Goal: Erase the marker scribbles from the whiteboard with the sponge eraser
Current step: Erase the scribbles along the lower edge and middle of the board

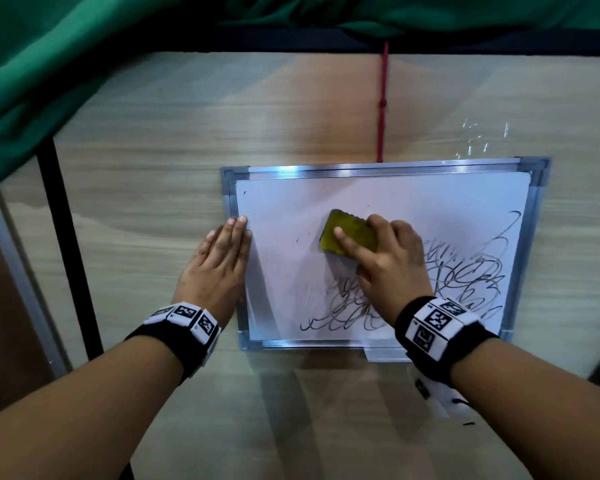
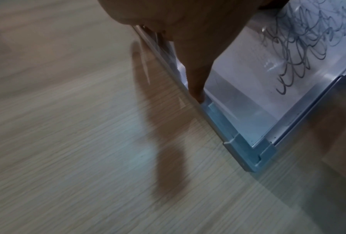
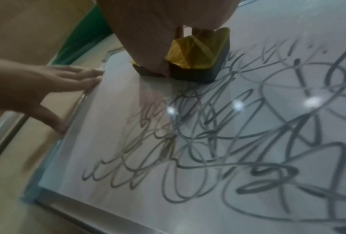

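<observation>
A silver-framed whiteboard (image 1: 388, 199) lies flat on the wooden table. Black marker scribbles (image 1: 465, 275) cover its right and lower middle; the upper left is wiped white. My right hand (image 1: 385, 258) grips a yellow sponge eraser (image 1: 347, 230) with a dark underside and presses it on the board near the middle. In the right wrist view the eraser (image 3: 196, 58) sits just beyond the scribbles (image 3: 228, 142). My left hand (image 1: 219, 258) lies flat with straight fingers on the board's left frame edge. Its thumb (image 2: 196, 76) rests along the frame (image 2: 244, 152).
The wooden table (image 1: 153, 168) stretches left and in front of the board. A red cord (image 1: 382, 105) hangs at the back, above the board. Green cloth (image 1: 49, 64) drapes over the far left corner. A black table-frame bar (image 1: 70, 251) runs down the left.
</observation>
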Motion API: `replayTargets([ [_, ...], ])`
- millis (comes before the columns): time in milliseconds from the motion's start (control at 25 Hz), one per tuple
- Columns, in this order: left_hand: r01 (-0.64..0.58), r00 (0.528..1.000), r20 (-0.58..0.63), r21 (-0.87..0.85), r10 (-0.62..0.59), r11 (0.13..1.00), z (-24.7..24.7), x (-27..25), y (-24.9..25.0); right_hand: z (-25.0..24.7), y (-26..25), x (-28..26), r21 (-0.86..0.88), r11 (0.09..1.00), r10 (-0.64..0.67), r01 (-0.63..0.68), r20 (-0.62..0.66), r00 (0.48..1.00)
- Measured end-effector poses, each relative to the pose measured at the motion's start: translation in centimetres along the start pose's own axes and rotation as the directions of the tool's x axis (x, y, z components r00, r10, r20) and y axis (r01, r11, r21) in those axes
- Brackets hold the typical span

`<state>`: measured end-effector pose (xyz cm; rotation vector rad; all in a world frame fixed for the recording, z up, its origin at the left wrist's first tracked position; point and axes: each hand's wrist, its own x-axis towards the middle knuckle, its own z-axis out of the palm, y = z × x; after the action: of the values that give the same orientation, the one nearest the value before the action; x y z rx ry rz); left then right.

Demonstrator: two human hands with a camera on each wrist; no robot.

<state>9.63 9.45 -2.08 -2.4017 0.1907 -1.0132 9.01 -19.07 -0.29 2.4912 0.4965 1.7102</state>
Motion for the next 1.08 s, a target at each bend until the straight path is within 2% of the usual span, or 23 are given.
replayTargets([
  [40,0.004,1.000,-0.001,-0.002,-0.004,1.000,0.0,0.0,0.0,0.1,-0.4,0.1,0.009,1.000,0.015,-0.015,-0.006,1.000],
  [80,0.010,1.000,-0.004,-0.004,-0.010,1.000,0.0,0.0,0.0,0.4,-0.9,0.0,0.017,0.999,-0.030,0.030,-0.004,1.000],
  [120,0.015,1.000,-0.001,-0.004,-0.015,1.000,-0.1,-0.1,0.0,0.9,-1.3,-0.4,0.021,0.992,-0.126,0.125,0.018,0.992],
  [200,0.006,1.000,0.001,-0.013,-0.006,1.000,-0.1,-0.1,0.1,1.3,-1.5,-1.9,0.007,0.949,-0.314,0.315,0.104,0.944],
  [240,0.005,1.000,-0.003,-0.022,-0.005,1.000,-0.1,-0.1,0.1,1.3,-1.2,-2.5,-0.004,0.940,-0.339,0.342,0.131,0.932],
  [280,0.005,1.000,-0.012,-0.026,-0.005,1.000,0.0,-0.1,0.2,1.1,-0.7,-3.0,-0.013,0.948,-0.313,0.317,0.124,0.942],
  [360,0.005,1.000,-0.024,-0.024,-0.006,1.000,0.0,-0.1,0.2,0.7,-0.2,-3.3,-0.022,0.983,-0.181,0.183,0.070,0.981],
  [480,0.009,1.000,-0.030,-0.032,-0.010,0.999,-0.1,0.0,0.2,1.0,-1.1,-2.9,-0.015,0.998,-0.053,0.053,0.024,0.998],
  [520,0.009,0.999,-0.030,-0.029,-0.010,1.000,-0.2,0.0,0.2,1.2,-1.6,-2.8,0.003,0.998,-0.065,0.065,0.029,0.997],
  [640,0.005,1.000,-0.017,-0.022,-0.005,1.000,-0.1,-0.2,0.2,1.8,-2.5,-3.6,0.012,0.976,-0.220,0.220,0.106,0.970],
  [680,0.003,1.000,-0.018,-0.025,-0.003,1.000,-0.1,-0.2,0.1,1.6,-2.3,-3.8,0.000,0.974,-0.227,0.228,0.117,0.967],
  [720,0.003,1.000,-0.024,-0.026,-0.004,1.000,-0.1,-0.1,0.1,1.3,-1.9,-3.7,-0.009,0.983,-0.183,0.184,0.095,0.979],
  [800,0.007,0.999,-0.032,-0.025,-0.008,1.000,0.0,-0.1,0.1,0.6,-0.7,-2.5,0.000,0.999,0.038,-0.038,0.006,0.999],
  [880,0.005,1.000,-0.014,-0.021,-0.005,1.000,0.0,0.0,0.0,-0.1,0.1,-0.4,0.062,0.958,0.285,-0.280,-0.079,0.955],
  [920,0.005,1.000,0.000,-0.013,-0.005,1.000,0.0,0.0,0.1,-0.2,-0.1,0.3,0.097,0.935,0.351,-0.342,-0.093,0.932],
  [960,0.009,1.000,0.005,-0.008,-0.009,1.000,-0.1,-0.1,0.1,-0.1,-0.7,0.8,0.120,0.932,0.354,-0.343,-0.090,0.931],
  [1080,0.018,1.000,-0.018,-0.010,-0.018,1.000,-0.4,-0.1,0.1,1.1,-2.8,-0.1,0.074,0.990,0.120,-0.119,-0.008,0.993],
])
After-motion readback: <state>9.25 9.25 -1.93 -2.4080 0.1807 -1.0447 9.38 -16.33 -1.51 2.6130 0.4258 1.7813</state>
